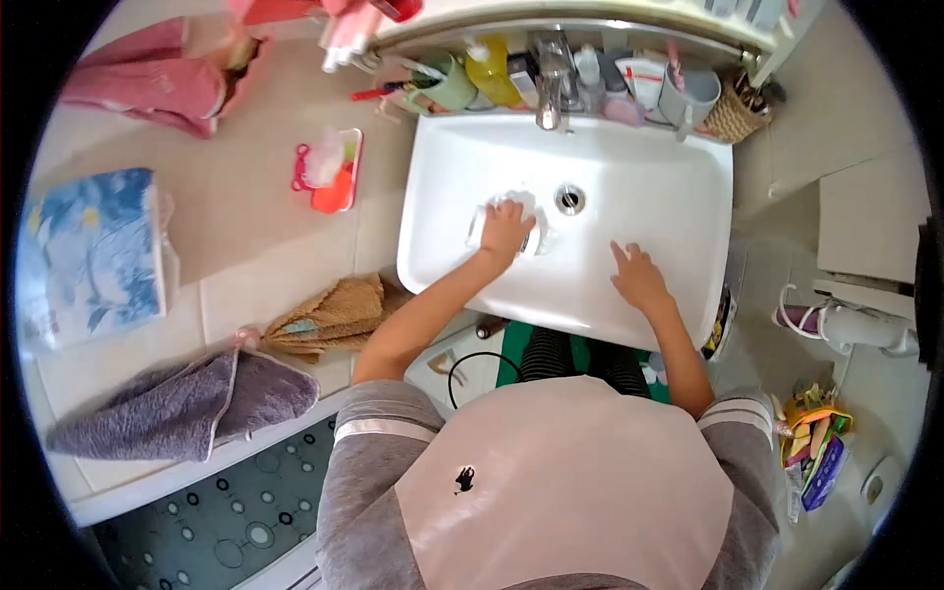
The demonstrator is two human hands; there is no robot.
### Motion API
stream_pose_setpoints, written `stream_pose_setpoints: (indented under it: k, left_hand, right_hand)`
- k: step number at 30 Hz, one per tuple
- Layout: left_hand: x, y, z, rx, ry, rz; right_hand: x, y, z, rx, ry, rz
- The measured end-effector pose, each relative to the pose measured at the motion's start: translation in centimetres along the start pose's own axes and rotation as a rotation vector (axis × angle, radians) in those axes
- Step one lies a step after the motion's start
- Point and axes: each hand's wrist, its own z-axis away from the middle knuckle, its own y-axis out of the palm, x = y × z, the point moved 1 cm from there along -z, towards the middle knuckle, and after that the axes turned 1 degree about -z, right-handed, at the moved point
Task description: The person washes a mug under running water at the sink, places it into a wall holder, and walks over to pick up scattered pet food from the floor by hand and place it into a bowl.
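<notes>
My left hand [505, 228] is low in the left half of the white sink [649, 157], its fingers curled down over a white, wet-looking cloth-like thing [532, 242]. That thing lies against the basin floor; its exact kind is hard to make out against the white. Over the right half of the basin, my right hand [641, 278] holds nothing, with its index finger stretched out and the others loosely bent. The drain [569, 200] lies between the two hands. Above it stands a metal faucet [553, 84]; no running water can be made out.
Along the back ledge stand a green cup [444, 87], a yellow pump bottle [492, 74], a grey cup [691, 96] and a woven basket [737, 110]. Brown [329, 317] and grey towels [187, 405] hang at left. A small pink-and-red holder [332, 177] is on the wall.
</notes>
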Motion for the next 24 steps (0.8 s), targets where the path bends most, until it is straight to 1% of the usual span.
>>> stream_pose_setpoints:
  k: [1, 3, 7, 8, 9, 10, 12, 13, 15, 16, 17, 19, 20, 21, 23, 24]
  left_hand:
    - [-0.3, 0.0, -0.4, 0.126, 0.006, -0.119]
    - [-0.7, -1.0, 0.1, 0.180, 0.012, -0.299]
    - [-0.1, -3.0, 0.3, 0.061, -0.097, -0.281]
    - [-0.1, -3.2, 0.5, 0.098, -0.065, -0.388]
    - [-0.2, -3.1, 0.8, 0.143, -0.032, -0.489]
    - [-0.3, -3.1, 1.0, 0.141, -0.042, -0.478]
    - [0.7, -4.6, 1.2, 0.082, -0.161, -0.239]
    - [1.6, -5.1, 1.5, 0.081, -0.166, -0.241]
    - [3.1, -6.4, 2.7, -0.042, -0.317, 0.170]
    - [3.0, -4.9, 2.6, -0.186, -0.364, 0.094]
    - [3.6, -5.1, 3.0, -0.184, -0.364, 0.093]
    - [4.4, -5.9, 4.6, -0.160, -0.299, 0.298]
    - [5.4, -6.8, 5.8, -0.328, -0.332, 0.487]
    - [6.2, -6.7, 6.4, -0.525, -0.303, 0.628]
    - [7.3, -6.8, 7.2, -0.846, -0.169, 0.771]
    - [7.2, -7.0, 7.7, -0.828, -0.166, 0.785]
  right_hand:
    - [0.3, -0.3, 0.3, 0.038, 0.023, 0.034]
    - [1.1, -1.0, 0.8, 0.020, 0.006, 0.044]
    - [2.6, -2.0, 1.5, 0.000, -0.038, 0.066]
    - [3.6, -3.0, 1.9, 0.054, -0.021, 0.080]
    - [4.2, -3.2, 2.0, 0.053, -0.028, 0.091]
    - [4.4, -3.3, 2.1, 0.083, -0.047, 0.085]
    - [4.6, -3.5, 1.7, 0.100, -0.068, 0.081]
    - [4.6, -3.2, 1.5, 0.083, -0.090, 0.074]
    - [4.8, -3.1, 1.7, 0.073, -0.112, 0.068]
    - [5.0, -3.4, 1.6, 0.065, -0.107, 0.070]
    - [5.3, -3.4, 1.5, 0.062, -0.102, 0.073]
    - [5.4, -3.3, 1.5, 0.063, -0.116, 0.065]
    - [5.5, -3.3, 1.3, 0.049, -0.125, 0.049]
    - [5.5, -3.3, 1.1, 0.058, -0.118, 0.045]
    - [5.8, -3.3, 1.0, -0.045, -0.192, -0.045]
    - [6.1, -3.2, 1.0, -0.027, -0.180, -0.050]
